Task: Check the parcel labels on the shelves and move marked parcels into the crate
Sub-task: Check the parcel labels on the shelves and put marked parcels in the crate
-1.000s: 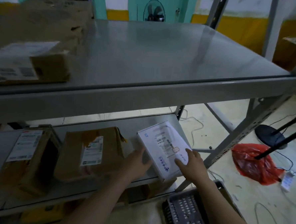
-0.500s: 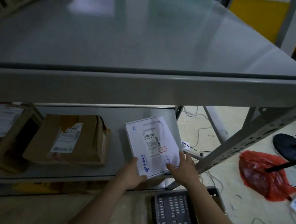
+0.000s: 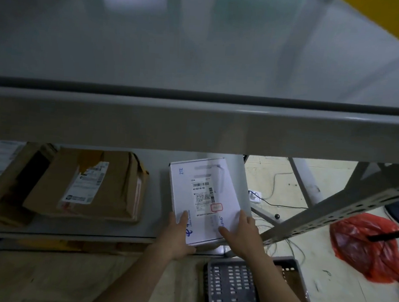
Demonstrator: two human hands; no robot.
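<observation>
A white parcel box (image 3: 198, 192) with a barcode label and a small red stamp lies at the right end of the lower shelf (image 3: 151, 227), its near edge jutting past the shelf's front. My left hand (image 3: 177, 236) grips its near left corner, thumb on top. My right hand (image 3: 242, 233) holds its near right edge, fingers lying on the top face. A dark slotted crate (image 3: 234, 290) stands on the floor right below my hands.
A brown labelled cardboard parcel (image 3: 91, 184) lies left of the white box, with another brown parcel (image 3: 3, 174) at the far left. The grey upper shelf (image 3: 195, 125) overhangs everything. A red plastic bag (image 3: 365, 245) and cables lie on the floor to the right.
The view has tilted down and come closer. Both hands have drawn the white box toward the shelf's front edge and turned it straighter.
</observation>
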